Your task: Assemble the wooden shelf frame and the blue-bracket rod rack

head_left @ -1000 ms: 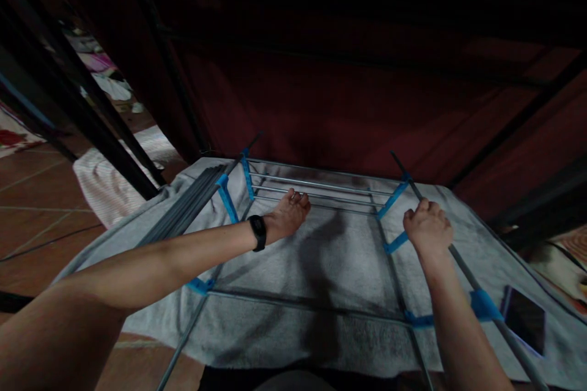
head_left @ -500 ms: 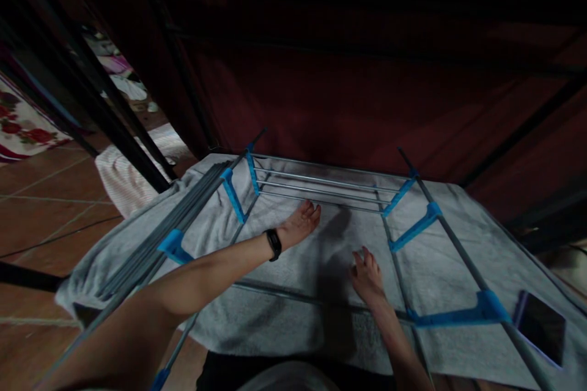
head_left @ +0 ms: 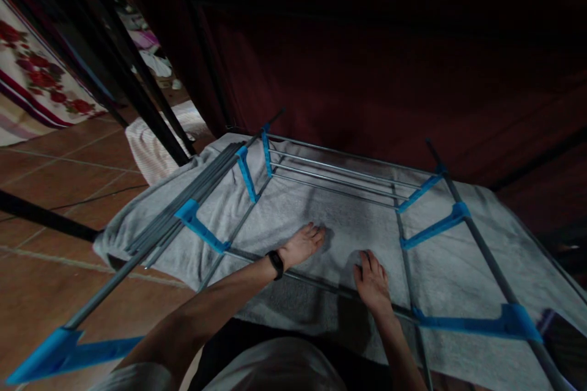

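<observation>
Both grips open and flat, left hand (head_left: pixel 302 244) and right hand (head_left: pixel 372 281) pressing on soft grey towel (head_left: pixel 321 220) under light, stiff grey metal drying rack with blue plastic joints (head_left: pixel 339 180) on floor; best gripped by rails.

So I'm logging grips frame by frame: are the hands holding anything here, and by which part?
Nothing is held. The left hand and right hand lie open and flat on the grey towel, inside the metal rack frame.
</observation>
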### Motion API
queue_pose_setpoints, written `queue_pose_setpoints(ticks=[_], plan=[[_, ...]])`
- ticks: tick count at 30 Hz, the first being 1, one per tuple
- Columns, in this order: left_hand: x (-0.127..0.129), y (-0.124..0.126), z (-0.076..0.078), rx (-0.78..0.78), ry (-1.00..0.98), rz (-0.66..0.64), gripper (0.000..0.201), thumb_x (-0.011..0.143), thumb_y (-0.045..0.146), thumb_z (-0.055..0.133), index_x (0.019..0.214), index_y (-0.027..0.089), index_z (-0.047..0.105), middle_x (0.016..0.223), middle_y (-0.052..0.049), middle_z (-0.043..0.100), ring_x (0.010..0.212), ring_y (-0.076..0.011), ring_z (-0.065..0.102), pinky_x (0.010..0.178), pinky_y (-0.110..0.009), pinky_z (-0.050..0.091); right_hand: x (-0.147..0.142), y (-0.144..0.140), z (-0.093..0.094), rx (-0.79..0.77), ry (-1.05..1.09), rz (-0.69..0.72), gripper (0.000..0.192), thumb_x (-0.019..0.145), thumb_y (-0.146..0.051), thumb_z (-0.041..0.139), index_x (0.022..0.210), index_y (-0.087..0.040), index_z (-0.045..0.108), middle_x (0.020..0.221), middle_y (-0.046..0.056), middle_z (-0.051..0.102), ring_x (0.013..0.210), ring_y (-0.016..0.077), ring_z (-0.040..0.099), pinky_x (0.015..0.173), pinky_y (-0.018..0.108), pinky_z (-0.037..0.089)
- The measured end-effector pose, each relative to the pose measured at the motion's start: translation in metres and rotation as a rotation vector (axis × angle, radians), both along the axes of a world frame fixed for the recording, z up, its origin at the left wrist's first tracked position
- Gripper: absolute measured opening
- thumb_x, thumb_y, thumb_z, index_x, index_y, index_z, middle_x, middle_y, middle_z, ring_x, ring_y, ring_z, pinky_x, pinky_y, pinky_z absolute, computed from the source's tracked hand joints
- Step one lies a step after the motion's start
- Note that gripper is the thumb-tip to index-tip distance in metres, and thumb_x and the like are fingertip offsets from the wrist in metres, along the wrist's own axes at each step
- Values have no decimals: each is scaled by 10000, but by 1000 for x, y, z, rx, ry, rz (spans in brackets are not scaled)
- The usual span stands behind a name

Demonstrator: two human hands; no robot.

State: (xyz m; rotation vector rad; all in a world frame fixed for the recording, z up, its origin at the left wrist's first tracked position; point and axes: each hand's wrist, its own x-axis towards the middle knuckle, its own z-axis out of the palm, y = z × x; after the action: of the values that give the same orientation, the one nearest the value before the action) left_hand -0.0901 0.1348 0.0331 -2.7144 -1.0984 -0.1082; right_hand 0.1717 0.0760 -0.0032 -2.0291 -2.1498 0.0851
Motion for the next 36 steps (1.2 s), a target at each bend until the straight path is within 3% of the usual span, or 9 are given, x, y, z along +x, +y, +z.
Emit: queue_pose_setpoints(ticks=[12,20,26,31,36], plan=[[-7,-10,-9,69,105,-64,411,960,95,392,1311,136,603,1428,-128,583,1260,-236,576,1038,-400,432,-2,-3,7,-46,-62,9,548,949,-250,322,1464,-128,464,1552,156,420,1326,286,478,1128,442,314],[-10,-11,-4,-32,20,-55,441,954,72,379,1350,162,552,1420,-141,589,1321,-235,539,1061,-407,416,-3,-3,10,-44,-83,16,560,926,-216,346,1462,-110,471,1550,170,421,1356,283,457,1138,432,296],[-9,-11,-4,-149,-71,70,506,932,41,370,1405,175,493,1452,-126,568,1344,-203,524,1090,-392,412,-6,-3,11,-6,-54,6,526,934,-194,358,1438,-138,496,1510,158,471,1349,263,457,1124,428,321],[-15,-12,8,-268,-88,93,529,931,45,371,1419,202,501,1507,-97,522,1368,-190,496,1120,-386,392,-5,2,12,-17,-47,-34,495,926,-187,392,1402,-175,529,1428,143,530,1268,261,511,1067,416,368],[-19,-20,27,-355,-195,184,379,961,146,436,1290,206,616,1401,-78,611,1241,-204,587,1064,-364,444,0,14,17,-44,-8,-46,448,925,-194,404,1345,-212,559,1353,120,571,1183,257,556,999,418,396]])
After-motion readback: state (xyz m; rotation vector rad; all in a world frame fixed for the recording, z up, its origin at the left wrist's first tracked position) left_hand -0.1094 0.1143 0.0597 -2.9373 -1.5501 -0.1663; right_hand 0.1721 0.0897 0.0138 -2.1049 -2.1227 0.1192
